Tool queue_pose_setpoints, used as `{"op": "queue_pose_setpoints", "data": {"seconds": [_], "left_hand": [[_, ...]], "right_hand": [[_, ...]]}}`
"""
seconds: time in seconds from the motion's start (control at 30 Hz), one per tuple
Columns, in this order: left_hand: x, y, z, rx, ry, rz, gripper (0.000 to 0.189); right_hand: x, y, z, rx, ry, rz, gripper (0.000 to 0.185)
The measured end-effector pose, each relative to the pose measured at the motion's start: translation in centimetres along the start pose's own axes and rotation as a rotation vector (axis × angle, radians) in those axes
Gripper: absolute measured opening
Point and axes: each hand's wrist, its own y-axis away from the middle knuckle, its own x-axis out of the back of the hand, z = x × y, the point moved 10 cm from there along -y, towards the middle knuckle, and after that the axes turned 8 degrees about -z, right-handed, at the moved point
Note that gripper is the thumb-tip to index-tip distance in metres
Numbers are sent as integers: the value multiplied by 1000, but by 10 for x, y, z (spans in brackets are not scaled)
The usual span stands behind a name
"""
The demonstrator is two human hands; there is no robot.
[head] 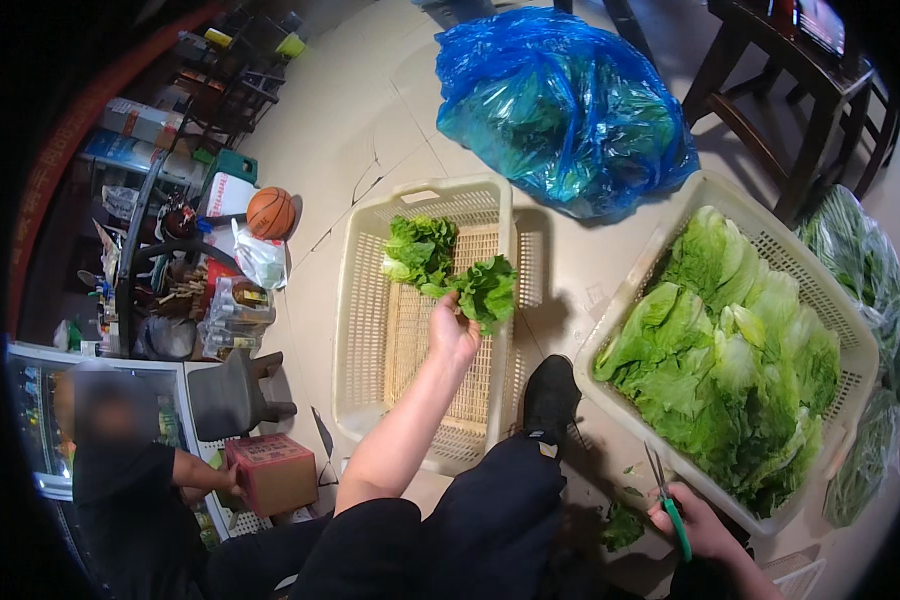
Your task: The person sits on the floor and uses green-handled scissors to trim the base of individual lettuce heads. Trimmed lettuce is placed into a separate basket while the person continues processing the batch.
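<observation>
My left hand [454,330] reaches into a cream plastic basket [361,322] and grips a leafy green [487,289]. Beyond it, more lettuce-like greens [420,247] rest at the far part of that basket. Low on the right, my right hand [690,517] holds a pair of scissors [673,517] with green handles, blades pointing away from me and slightly apart. A second cream plastic basket [630,289], heaped with large lettuce leaves [727,352], stands just beyond the scissors. Trimmed leaf pieces [621,526] lie on the floor beside my right hand.
A blue plastic bag [562,112] full of greens sits beyond the baskets. Bagged vegetables [855,262] lie at far right, near a dark wooden stool [802,135]. At left, a person [127,480] holds a cardboard box [270,474]; a basketball [271,213] and bottles [236,315] are farther back.
</observation>
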Motion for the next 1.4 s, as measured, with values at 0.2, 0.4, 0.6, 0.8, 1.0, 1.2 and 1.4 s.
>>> {"op": "queue_pose_setpoints", "data": {"seconds": [0.2,0.4,0.6,0.8,1.0,1.2,1.4], "left_hand": [[9,-63,92,-251,-229,16,36],[99,-150,148,-158,-529,247,33],[15,-60,77,-549,-828,-13,18],[-203,160,-98,-749,-1774,-949,56],[-206,137,-195,-755,-2036,-851,94],[-212,134,-218,-667,-2091,-772,91],[-207,132,-212,-676,-1998,-759,93]], "right_hand": [[4,3,14,-37,-64,38,44],[3,6,6,-57,-29,45,41],[13,10,10,23,35,58,47],[8,19,-18,71,198,18,46],[12,24,-22,118,222,52,43],[14,28,-18,101,221,71,46],[20,33,-16,87,205,108,48]]}}
